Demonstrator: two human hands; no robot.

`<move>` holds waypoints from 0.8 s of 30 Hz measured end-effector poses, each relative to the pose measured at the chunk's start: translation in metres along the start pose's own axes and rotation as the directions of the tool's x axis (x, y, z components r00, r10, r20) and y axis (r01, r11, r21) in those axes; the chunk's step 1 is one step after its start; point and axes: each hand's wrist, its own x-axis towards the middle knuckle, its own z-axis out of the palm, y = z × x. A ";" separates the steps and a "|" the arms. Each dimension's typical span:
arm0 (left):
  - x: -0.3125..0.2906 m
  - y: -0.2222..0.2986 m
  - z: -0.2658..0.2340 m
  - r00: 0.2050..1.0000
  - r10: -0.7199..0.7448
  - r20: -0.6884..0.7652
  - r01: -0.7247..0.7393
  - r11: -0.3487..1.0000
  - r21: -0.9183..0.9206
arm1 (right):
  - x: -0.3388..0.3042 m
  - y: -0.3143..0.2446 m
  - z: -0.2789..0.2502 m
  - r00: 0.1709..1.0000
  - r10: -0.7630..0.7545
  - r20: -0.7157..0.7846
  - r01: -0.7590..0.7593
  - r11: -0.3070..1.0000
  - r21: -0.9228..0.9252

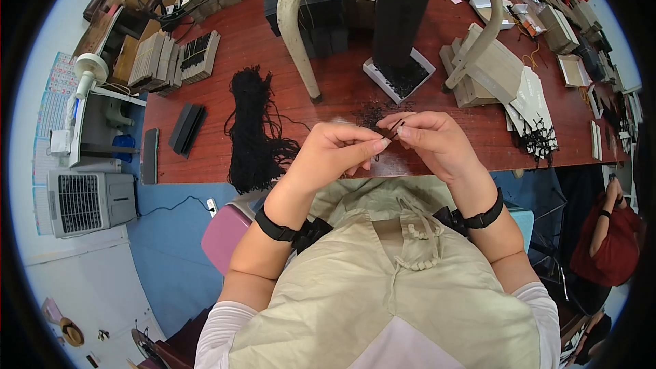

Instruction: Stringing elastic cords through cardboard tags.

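Close to the table's front edge, my left hand (344, 151) and my right hand (439, 142) meet with their fingertips pinched. Between them runs a short, thin black cord (392, 130), gripped from both sides. Its ends are too small to make out. Just beyond the fingers, tiny black pieces (371, 113) lie scattered on the red-brown table (321, 154). Farther off, a shallow white box (380, 85) holds more small black pieces (408, 80). To the left of my left hand lies a thick bundle of black cords (249, 126), with loose strands spreading toward the hand.
A stool-like frame with pale legs (294, 27) stands on the table, around a tall black block (403, 10). White cards (526, 106) with black cords lie at right, beside grey boxes (471, 85). Dark cases (186, 130) lie left. A person in dark red (608, 249) sits far right.
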 end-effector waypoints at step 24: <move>0.009 -0.017 0.001 0.988 0.087 -0.127 -0.087 0.996 0.009 | 0.024 0.018 0.005 0.953 -0.282 -0.109 0.226 0.905 -0.360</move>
